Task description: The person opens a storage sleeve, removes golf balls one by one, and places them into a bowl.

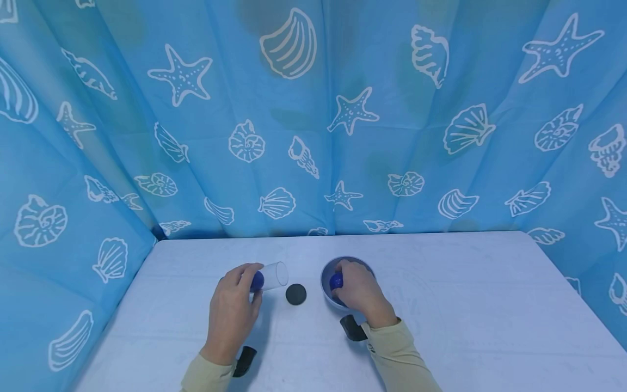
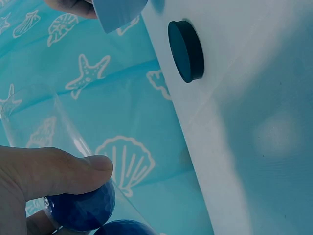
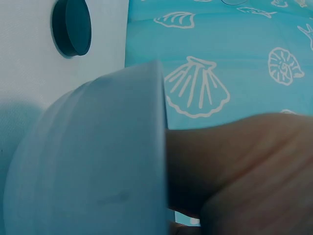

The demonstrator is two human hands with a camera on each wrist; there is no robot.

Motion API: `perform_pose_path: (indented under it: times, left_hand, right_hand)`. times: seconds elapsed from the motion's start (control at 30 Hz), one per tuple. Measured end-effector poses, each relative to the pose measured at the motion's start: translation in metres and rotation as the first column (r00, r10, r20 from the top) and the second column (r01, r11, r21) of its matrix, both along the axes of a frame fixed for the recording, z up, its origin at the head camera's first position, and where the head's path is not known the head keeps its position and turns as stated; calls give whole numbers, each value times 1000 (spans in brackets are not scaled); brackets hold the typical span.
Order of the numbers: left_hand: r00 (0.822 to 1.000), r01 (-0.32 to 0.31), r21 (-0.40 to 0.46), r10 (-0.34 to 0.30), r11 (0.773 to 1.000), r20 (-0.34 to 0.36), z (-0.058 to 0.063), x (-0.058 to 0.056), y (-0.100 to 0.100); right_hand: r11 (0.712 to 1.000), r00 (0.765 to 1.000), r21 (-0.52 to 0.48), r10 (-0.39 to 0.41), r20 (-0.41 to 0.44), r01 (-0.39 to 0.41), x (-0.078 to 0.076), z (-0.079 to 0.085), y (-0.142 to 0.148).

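White tabletop [image 1: 470, 305]; clear tube [image 1: 273, 276] in left hand [image 1: 231, 313]

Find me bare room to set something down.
The widest bare patch of table lies right of the bowl and right hand. A smaller one lies left of the left hand, toward the blue curtain. Crowded: between the hands, where the black disc lies between clear tube and bowl.

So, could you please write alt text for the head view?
A left hand grips a tilted, transparent cylindrical container showing a dark blue ball inside, while the right hand holds another dark blue ball in a round grey-blue bowl. A round black disc lies between container and bowl on a white table, before a blue seashell-print curtain.
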State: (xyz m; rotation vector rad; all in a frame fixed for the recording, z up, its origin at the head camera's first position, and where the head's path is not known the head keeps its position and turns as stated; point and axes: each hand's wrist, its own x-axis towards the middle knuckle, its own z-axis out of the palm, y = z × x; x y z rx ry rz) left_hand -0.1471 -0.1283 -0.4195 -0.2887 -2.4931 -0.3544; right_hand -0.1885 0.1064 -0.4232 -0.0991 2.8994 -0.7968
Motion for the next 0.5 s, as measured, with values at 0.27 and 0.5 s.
perform_pose_path:
  times: [0.27, 0.5]
  left_hand:
    - [1000, -2, -1, 2, 1000, -2, 0, 0, 0]
    - [1000, 6, -3, -6, 1000, -9, -1, -1, -1]
  right_hand:
    - [999, 999, -18, -40, -23, 40, 1, 2, -1]
    - [997, 994, -26, -80, -70, 78, -1, 4, -2]
